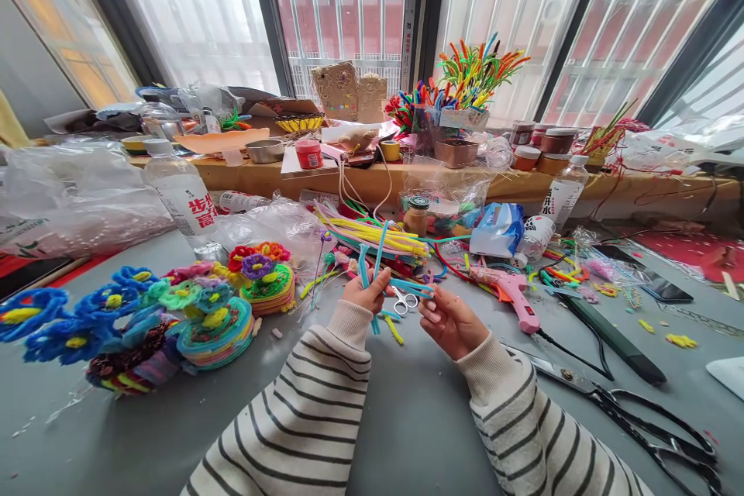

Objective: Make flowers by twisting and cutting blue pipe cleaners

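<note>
My left hand (366,294) is closed round several light blue pipe cleaners (377,256) that stick up from the fist. My right hand (450,322) pinches the other end of the light blue pipe cleaners, which bend across between the two hands. Small scissors (402,301) lie on the grey table (372,418) just behind my hands. A pile of loose coloured pipe cleaners (372,236) lies further back. Both sleeves are cream with dark stripes.
Finished pipe-cleaner flowers (133,318) and coiled discs (267,287) stand at left. A pink glue gun (511,291) lies right of my hands, large black scissors (645,418) at lower right. Water bottles (180,194), jars and a pot of pipe cleaners (465,85) crowd the back shelf.
</note>
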Motion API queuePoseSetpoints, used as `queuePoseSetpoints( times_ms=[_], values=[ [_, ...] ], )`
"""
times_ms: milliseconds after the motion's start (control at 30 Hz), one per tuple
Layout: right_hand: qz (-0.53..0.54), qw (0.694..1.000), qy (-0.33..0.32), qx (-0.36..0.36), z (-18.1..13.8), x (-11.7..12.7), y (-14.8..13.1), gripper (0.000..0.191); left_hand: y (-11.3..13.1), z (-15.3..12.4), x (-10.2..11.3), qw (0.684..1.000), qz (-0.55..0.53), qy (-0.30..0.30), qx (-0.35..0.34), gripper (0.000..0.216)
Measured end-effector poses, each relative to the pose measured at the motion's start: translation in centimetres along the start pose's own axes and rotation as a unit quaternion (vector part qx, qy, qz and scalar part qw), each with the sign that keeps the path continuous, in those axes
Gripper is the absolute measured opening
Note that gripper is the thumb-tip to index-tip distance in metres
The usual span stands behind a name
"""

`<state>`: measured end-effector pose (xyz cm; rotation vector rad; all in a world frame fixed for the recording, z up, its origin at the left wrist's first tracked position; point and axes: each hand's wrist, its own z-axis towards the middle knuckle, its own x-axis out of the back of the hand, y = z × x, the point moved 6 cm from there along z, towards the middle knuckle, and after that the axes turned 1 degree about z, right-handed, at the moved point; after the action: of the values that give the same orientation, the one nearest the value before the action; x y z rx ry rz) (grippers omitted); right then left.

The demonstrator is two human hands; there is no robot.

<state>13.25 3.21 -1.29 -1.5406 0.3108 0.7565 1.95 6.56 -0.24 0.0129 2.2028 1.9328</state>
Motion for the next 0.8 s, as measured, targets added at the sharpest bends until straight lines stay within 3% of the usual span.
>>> queuePoseSetpoints(
  times_ms=[133, 333, 500, 667, 800],
  values=[
    [0.013, 1.000, 0.003, -0.006, -0.1, 0.0, -0.1, 0.020, -0.5, 0.3, 0.1, 1.000, -0.017, 0.001, 0.006, 0.042],
    [0.039, 0.999, -0.003, -0.016, -0.2, -0.1, 0.0, 0.017, -0.8, 0.2, -0.7, 0.996, -0.067, -0.049, 0.023, 0.042],
    [0.071, 0.997, -0.011, -0.009, 0.0, -0.1, 0.2, 0.015, -0.3, 0.1, -0.7, 0.997, -0.068, -0.020, 0.012, 0.043],
    [0.136, 0.990, -0.029, -0.028, -0.3, -0.6, 0.2, 0.010, -0.3, 0.0, -0.9, 0.997, -0.072, -0.030, 0.021, 0.042],
    [0.147, 0.988, -0.008, -0.048, -0.4, -0.4, 0.0, 0.009, -0.2, 0.2, -0.1, 0.996, -0.089, -0.007, 0.007, 0.039]
  ],
)
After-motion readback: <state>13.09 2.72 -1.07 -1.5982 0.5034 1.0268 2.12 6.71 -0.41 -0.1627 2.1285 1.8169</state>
